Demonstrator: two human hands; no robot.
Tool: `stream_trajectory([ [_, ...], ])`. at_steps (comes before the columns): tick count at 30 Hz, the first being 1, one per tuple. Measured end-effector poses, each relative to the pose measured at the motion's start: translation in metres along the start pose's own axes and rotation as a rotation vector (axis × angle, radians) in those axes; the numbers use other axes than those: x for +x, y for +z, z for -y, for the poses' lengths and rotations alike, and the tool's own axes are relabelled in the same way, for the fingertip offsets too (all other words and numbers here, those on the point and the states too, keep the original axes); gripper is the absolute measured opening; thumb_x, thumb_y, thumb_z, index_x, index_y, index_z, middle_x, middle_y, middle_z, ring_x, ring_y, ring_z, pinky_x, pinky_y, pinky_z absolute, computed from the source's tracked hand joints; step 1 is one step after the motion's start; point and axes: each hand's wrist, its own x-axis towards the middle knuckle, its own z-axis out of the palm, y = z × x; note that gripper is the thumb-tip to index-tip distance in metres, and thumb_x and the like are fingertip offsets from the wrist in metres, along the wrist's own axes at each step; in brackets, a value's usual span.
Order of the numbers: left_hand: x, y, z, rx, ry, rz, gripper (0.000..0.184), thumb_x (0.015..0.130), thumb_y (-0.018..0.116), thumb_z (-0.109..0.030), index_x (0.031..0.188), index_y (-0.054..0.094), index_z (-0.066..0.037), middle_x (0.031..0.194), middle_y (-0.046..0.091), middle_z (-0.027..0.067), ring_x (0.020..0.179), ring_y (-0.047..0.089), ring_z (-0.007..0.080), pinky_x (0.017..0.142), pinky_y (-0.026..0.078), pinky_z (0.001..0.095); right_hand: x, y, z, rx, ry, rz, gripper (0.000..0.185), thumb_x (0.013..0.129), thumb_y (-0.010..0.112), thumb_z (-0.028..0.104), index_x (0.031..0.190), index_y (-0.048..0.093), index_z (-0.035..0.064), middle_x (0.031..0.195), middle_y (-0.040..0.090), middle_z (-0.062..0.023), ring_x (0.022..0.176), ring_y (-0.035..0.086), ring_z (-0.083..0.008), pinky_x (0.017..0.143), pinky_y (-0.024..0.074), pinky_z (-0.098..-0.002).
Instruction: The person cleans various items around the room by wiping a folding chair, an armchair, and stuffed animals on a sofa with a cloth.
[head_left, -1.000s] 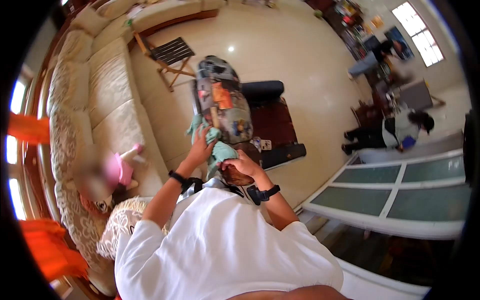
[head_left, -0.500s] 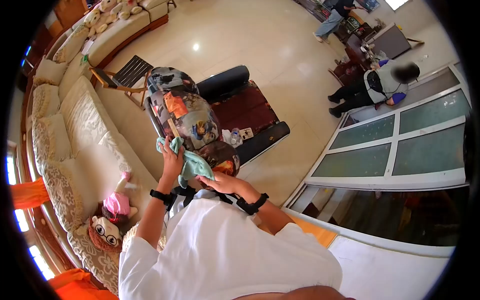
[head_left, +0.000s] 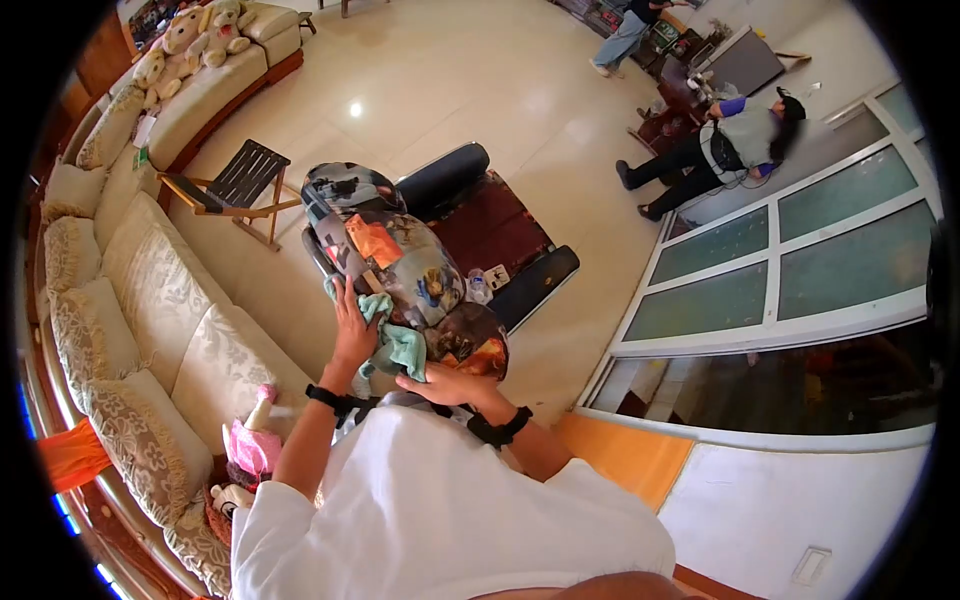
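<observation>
A green cloth (head_left: 402, 350) lies bunched against the near side of a chair back with a patterned cover (head_left: 405, 265). My left hand (head_left: 353, 330) is on the cloth's left part, fingers pointing away from me and partly spread against the cover's edge. At the cloth's lower right end is my right hand (head_left: 440, 384), its fingers closed on the cloth beside the rounded dark end of the cover. An orange patch (head_left: 372, 240) shows on the cover. The chair's dark red seat (head_left: 490, 225) is beyond it, between black armrests.
A folding stool (head_left: 240, 185) stands left of the chair. The long sofa (head_left: 190, 290) runs along the left, with a pink-dressed doll (head_left: 252, 445) on it. A person (head_left: 735, 145) is by the glass-paned frame (head_left: 770, 262); another person (head_left: 625, 38) is farther back.
The view has swung, so the chair sits lower and farther left than a second ago. My right hand has moved from the cover's rounded end to the cloth. The cloth has changed shape.
</observation>
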Motion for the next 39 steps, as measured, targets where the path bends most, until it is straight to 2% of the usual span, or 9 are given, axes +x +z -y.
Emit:
stream_trajectory([
  [1,0.006,-0.010,0.000,-0.022,0.041,-0.014,0.078,0.081,0.070,-0.008,0.146,0.026,-0.003,0.152,0.020,0.0274,0.139,0.023,0.0465,0.112,0.026,0.0514,0.007,0.007,-0.001,0.055,-0.040,-0.086,0.049,0.100,0.046,0.042,0.125,0.050,-0.0002,0.118,0.060,-0.0217,0.108,0.057,-0.0345,0.095,0.0423,-0.0408],
  [5,0.029,-0.056,0.030,0.003,0.122,0.188,0.052,0.081,0.068,-0.012,0.127,0.046,-0.004,0.141,0.042,0.0153,0.129,0.040,0.0400,0.110,0.031,0.0493,0.040,0.021,0.021,0.051,0.007,-0.267,0.047,0.098,0.049,0.036,0.130,0.048,0.0008,0.124,0.057,-0.0239,0.115,0.053,-0.0387,0.098,0.0410,-0.0425],
  [12,0.098,-0.077,0.124,0.154,0.253,0.250,0.053,0.086,0.062,-0.035,0.123,0.051,0.000,0.130,0.051,0.0198,0.120,0.047,0.0417,0.107,0.035,0.0484,0.145,0.044,0.028,-0.231,-0.165,-0.634,0.038,0.086,0.065,0.024,0.113,0.057,0.0001,0.111,0.059,-0.0291,0.101,0.055,-0.0473,0.086,0.0468,-0.0504],
  [15,0.133,-0.076,0.145,0.153,0.187,0.178,0.060,0.089,0.056,-0.048,0.120,0.054,0.004,0.121,0.057,0.0257,0.115,0.052,0.0430,0.103,0.039,0.0467,0.189,0.055,0.029,-0.418,0.035,-0.734,0.031,0.080,0.068,0.024,0.099,0.062,-0.0006,0.095,0.062,-0.0282,0.092,0.059,-0.0458,0.082,0.0486,-0.0514],
  [18,0.155,-0.080,0.147,0.097,0.082,0.388,0.061,0.088,0.056,-0.050,0.115,0.054,0.005,0.119,0.056,0.0267,0.112,0.052,0.0439,0.097,0.042,0.0489,0.205,0.061,0.024,-0.599,0.040,-0.756,0.028,0.080,0.068,0.023,0.096,0.063,-0.0003,0.094,0.062,-0.0276,0.091,0.059,-0.0448,0.081,0.0491,-0.0514],
  [21,0.142,-0.068,0.141,0.174,0.074,0.275,0.061,0.087,0.057,-0.049,0.112,0.055,0.006,0.122,0.054,0.0264,0.116,0.049,0.0435,0.098,0.041,0.0481,0.186,0.063,0.013,-0.470,0.130,-0.731,0.033,0.081,0.066,0.022,0.106,0.061,0.0009,0.103,0.061,-0.0266,0.098,0.058,-0.0444,0.084,0.0484,-0.0500],
  [25,0.098,-0.068,0.119,0.230,0.203,0.314,0.067,0.089,0.055,-0.046,0.123,0.049,0.011,0.130,0.049,0.0298,0.132,0.033,0.0464,0.111,0.026,0.0521,0.136,0.063,0.039,-0.220,0.065,-0.697,0.033,0.084,0.058,0.015,0.115,0.060,0.0029,0.110,0.060,-0.0269,0.103,0.055,-0.0457,0.085,0.0469,-0.0491],
  [31,0.045,-0.066,0.113,-0.009,0.245,0.298,0.056,0.091,0.052,-0.046,0.124,0.052,-0.001,0.135,0.045,0.0195,0.139,0.025,0.0403,0.113,0.021,0.0517,0.102,0.052,0.047,-0.228,0.364,-0.566,0.030,0.088,0.053,0.013,0.116,0.057,0.0008,0.109,0.059,-0.0298,0.106,0.051,-0.0495,0.086,0.0444,-0.0514],
  [39,0.106,-0.080,0.130,0.110,0.223,0.289,0.054,0.088,0.051,-0.053,0.109,0.058,-0.004,0.120,0.053,0.0104,0.123,0.043,0.0305,0.096,0.039,0.0493,0.198,0.020,0.082,-0.413,0.265,-0.561,0.028,0.094,0.052,0.022,0.112,0.057,0.0013,0.107,0.060,-0.0297,0.101,0.052,-0.0503,0.081,0.0445,-0.0535],
])
